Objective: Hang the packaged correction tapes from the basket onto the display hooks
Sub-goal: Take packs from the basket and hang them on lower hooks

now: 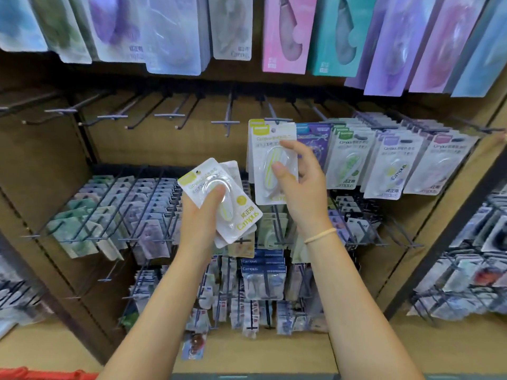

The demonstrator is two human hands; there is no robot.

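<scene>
Left hand [201, 215] clasps a fanned stack of glossy white blister cards [219, 197]; right hand [297, 185] pinches a hanging yellow-striped clear-bubble card [270, 149] on its thin metal hook [270, 109]

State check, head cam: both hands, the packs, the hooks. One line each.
Left hand: grips a small stack of packs.
Stack: off the hooks, tilted, yellow-tagged pack on top.
Right hand: fingers on the front hung pack, thumb on its blister.
Hung pack: on a hook, upright.
Hooks left of it: bare.
Hooks right of it: full of packs.
Red basket: only its edge shows, contents hidden.
</scene>
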